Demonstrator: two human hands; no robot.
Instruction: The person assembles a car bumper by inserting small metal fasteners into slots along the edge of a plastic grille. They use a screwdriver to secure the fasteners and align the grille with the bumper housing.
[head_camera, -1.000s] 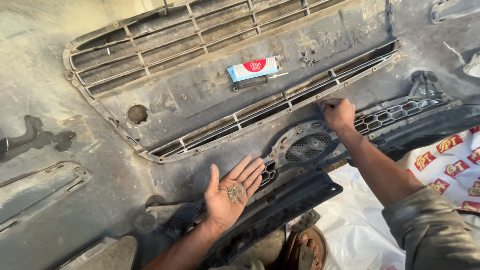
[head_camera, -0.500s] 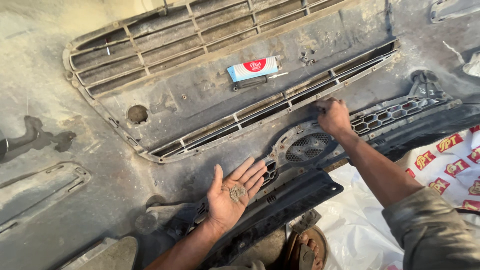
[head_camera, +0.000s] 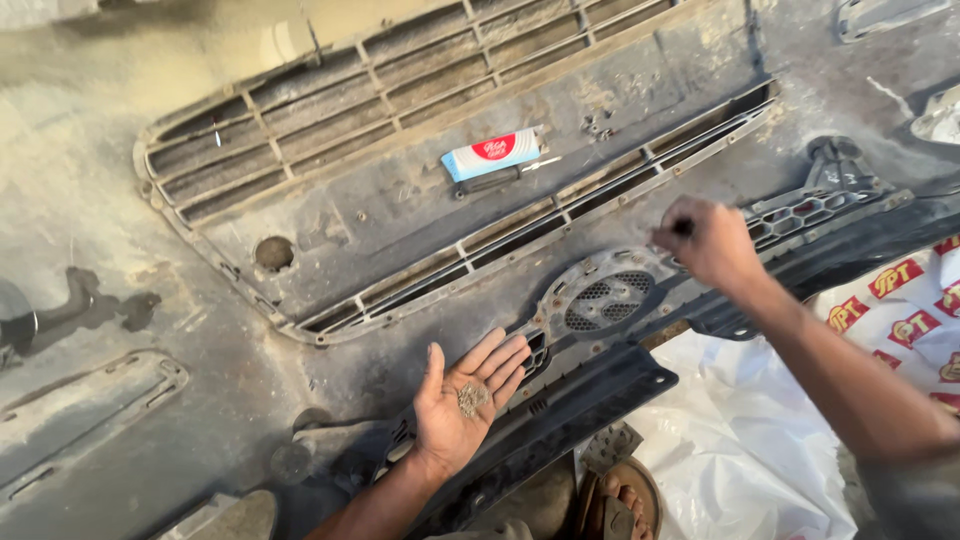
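Observation:
A dusty grey car bumper with a slatted grille (head_camera: 330, 120) lies face down in front of me. My left hand (head_camera: 462, 405) rests palm up at the bumper's near edge, fingers spread, with a small heap of dark screws (head_camera: 471, 398) in the palm. My right hand (head_camera: 712, 243) hovers over the bumper's right part, fingers curled shut around something small and dark that I cannot identify. It is just right of the round perforated horn-like cover (head_camera: 598, 300).
A small white and blue box (head_camera: 492, 155) and a screwdriver (head_camera: 500, 180) lie on the bumper's middle panel. A white plastic sheet (head_camera: 745, 450) and printed red-and-white cloth (head_camera: 910, 310) lie at right. A sandalled foot (head_camera: 620, 505) shows below.
My right hand has lifted off the bumper's honeycomb edge and drawn slightly toward me, fingers closed. The left hand has stayed open with the screws.

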